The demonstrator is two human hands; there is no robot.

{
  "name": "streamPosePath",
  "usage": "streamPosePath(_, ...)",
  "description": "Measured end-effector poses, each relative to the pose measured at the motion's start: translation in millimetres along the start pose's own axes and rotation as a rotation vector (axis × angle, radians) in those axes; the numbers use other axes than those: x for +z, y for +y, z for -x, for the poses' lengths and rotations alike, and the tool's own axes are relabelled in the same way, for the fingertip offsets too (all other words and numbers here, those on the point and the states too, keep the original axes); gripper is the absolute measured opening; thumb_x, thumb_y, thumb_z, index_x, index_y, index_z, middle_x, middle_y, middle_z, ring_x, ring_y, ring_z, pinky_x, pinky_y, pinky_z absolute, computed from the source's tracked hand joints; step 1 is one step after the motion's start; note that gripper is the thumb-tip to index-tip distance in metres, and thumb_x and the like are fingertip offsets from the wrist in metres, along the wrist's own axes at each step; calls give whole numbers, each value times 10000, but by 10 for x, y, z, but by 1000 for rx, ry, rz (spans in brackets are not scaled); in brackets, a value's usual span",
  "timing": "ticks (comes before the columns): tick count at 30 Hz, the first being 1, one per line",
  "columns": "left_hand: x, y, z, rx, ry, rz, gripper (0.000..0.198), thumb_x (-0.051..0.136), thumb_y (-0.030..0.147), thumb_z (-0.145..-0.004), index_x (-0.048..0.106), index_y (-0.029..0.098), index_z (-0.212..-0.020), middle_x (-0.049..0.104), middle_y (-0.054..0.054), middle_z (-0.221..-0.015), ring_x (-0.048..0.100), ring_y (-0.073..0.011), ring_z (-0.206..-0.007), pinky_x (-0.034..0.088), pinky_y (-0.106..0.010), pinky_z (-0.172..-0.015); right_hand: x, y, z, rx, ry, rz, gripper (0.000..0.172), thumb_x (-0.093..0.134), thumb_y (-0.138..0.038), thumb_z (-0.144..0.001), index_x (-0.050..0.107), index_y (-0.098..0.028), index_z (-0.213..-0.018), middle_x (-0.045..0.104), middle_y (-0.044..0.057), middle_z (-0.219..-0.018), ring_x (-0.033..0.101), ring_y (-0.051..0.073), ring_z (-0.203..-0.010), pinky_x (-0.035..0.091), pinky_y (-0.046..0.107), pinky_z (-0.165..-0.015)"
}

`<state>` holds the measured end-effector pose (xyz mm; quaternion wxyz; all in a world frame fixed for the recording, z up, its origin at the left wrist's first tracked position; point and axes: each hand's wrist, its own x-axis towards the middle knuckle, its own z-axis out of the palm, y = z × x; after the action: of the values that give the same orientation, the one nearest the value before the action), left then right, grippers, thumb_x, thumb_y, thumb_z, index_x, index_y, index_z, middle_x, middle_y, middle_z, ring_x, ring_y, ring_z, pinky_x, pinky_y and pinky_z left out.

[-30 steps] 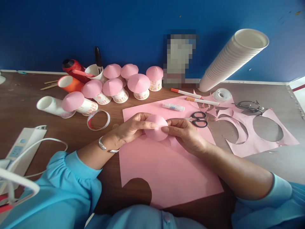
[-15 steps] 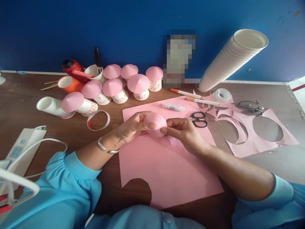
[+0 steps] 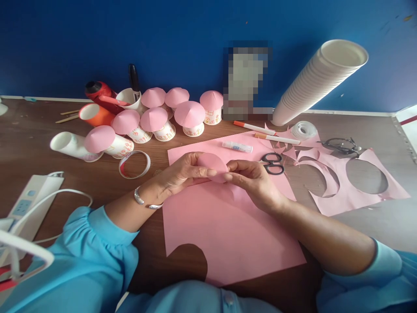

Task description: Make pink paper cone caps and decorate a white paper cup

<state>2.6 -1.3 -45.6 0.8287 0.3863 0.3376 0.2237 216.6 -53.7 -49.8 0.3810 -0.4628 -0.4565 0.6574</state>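
Observation:
A small pink paper cone is pinched between both my hands, above a large pink paper sheet. My left hand grips its left side, thumb across the front. At the right edge, my right hand pinches the paper between thumb and fingers. Fingers behind the cone are partly hidden. Just beyond lie a glue stick on the sheet and black-handled scissors by my right hand. Several decorated paper cups with pink cone tops stand at the back left.
A tall stack of white cups leans at the back right. Nearby are markers, a tape roll, glasses and cut pink scraps. To the left are a paper ring, a red hot-air tool and a power strip.
The cone has tilted in my fingers, so its lower front part shows less. My left thumb has shifted slightly right. Both hands keep hold of it.

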Motion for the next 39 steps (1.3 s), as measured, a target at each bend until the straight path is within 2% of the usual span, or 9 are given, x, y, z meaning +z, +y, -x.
streamPosePath(4,-40,-19,-13,-20,29,-15,384,920,373,-697,785,130,-962,798,-95,-910,728,-255,-989,572,-351,-909,4,9,-6,17,30,33,378,816,-532,-786,679,-190,-703,576,-22,-671,454,127,-646,335,284,-627)
streamPosePath(8,-54,-26,-17,-13,35,1,458,897,408,-726,784,121,-1065,798,-128,-1006,719,-277,-1043,572,-381,-942,-37,37,-12,21,39,37,370,800,-527,-809,684,-188,-719,579,-27,-693,454,127,-667,331,287,-649)
streamPosePath(11,-52,-28,-21,-14,28,3,418,891,391,-741,790,136,-1056,798,-122,-1038,718,-267,-1042,570,-370,-946,-44,33,-10,31,-5,34,404,769,-562,-834,679,-188,-711,570,-20,-694,464,136,-682,339,287,-652)
streamPosePath(15,-23,-26,-30,-25,26,-21,393,924,353,-701,802,131,-1002,799,-103,-965,718,-241,-969,568,-323,-883,2,20,-11,71,-30,-13,369,813,-554,-779,751,-198,-849,642,7,-788,537,171,-768,396,288,-694)
streamPosePath(21,13,-14,-34,-40,1,-41,381,929,371,-693,810,128,-961,791,-91,-943,704,-207,-916,548,-268,-791,60,6,-9,106,-9,-7,381,821,-535,-763,722,-167,-755,569,-12,-687,454,130,-663,323,276,-618)
streamPosePath(28,11,-11,-32,-54,41,-36,367,945,354,-657,796,111,-889,775,-88,-898,690,-195,-863,537,-260,-747,25,18,-12,125,-41,-35,421,794,-584,-805,757,-165,-811,619,4,-723,489,140,-685,356,278,-632)
streamPosePath(31,24,-15,-34,-50,56,-25,371,956,351,-639,792,116,-875,775,-83,-900,695,-202,-885,545,-258,-754,54,11,-14,114,-38,-59,405,814,-562,-779,763,-163,-822,648,16,-760,515,151,-714,383,274,-637)
streamPosePath(34,26,-20,-34,-52,32,-28,392,936,366,-682,797,117,-952,788,-97,-946,704,-220,-927,559,-292,-813,86,18,-16,122,1,-73,396,836,-533,-749,746,-150,-792,644,15,-746,507,140,-686,389,268,-622)
streamPosePath(39,-7,-37,-39,-37,14,-22,400,899,380,-739,797,120,-1026,793,-111,-1008,716,-228,-946,553,-316,-853,71,68,-27,134,10,-106,376,831,-518,-786,742,-153,-797,664,20,-749,538,141,-687,404,274,-644)
